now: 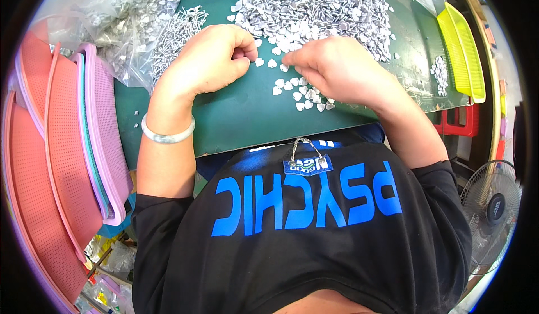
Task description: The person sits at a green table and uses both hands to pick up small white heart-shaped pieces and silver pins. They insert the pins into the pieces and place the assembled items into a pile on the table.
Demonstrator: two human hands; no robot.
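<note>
A big heap of small silver heart-shaped pieces [314, 8] lies on the green table [241, 117]. My left hand [210, 58] rests on the table with its fingers curled in; whether it holds anything small is hidden. My right hand [337, 67] lies palm down beside it, fingertips pinched at a loose heart piece [283, 67] near the heap's front edge. A scatter of single heart pieces [303, 92] sits just under and in front of my right hand. A pale bangle [167, 136] circles my left wrist.
A pile of small metal pins [177, 33] and a clear plastic bag of silver parts [120, 13] lie at the left. Stacked pink and red perforated trays [67, 145] stand at the far left. Yellow-green trays [460, 44] sit at the right edge, a floor fan [491, 213] below.
</note>
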